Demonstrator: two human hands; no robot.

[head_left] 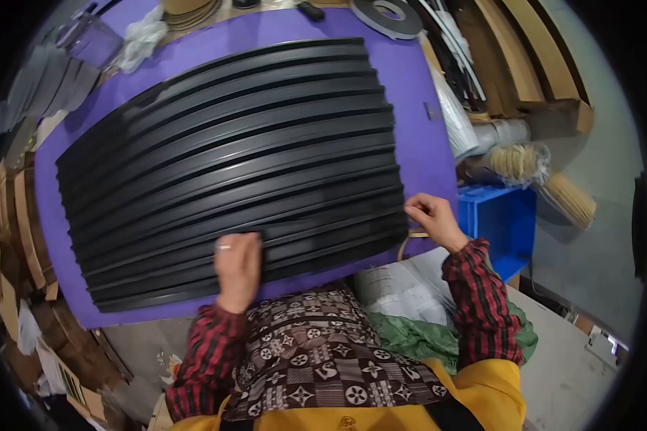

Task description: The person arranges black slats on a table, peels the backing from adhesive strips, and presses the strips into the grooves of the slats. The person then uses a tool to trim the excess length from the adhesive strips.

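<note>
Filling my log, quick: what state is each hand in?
Left hand: over the black strips, grip unclear.
Right hand: fingertips pinched beside their ends, contents unclear.

A purple-topped counter (428, 136) stretched across the middle of the room, with a grey roll (388, 16) near its far edge. A blue crate (510, 223) sat just beyond its right side. Past that stood a plain grey surface (611, 144), and long cardboard pieces (514, 54) lay at the upper right. More cardboard (29, 223) was gathered along the left side. Green plastic sheeting (417, 339) lay crumpled near a pale surface (571, 359). Light fell softly over everything.
</note>
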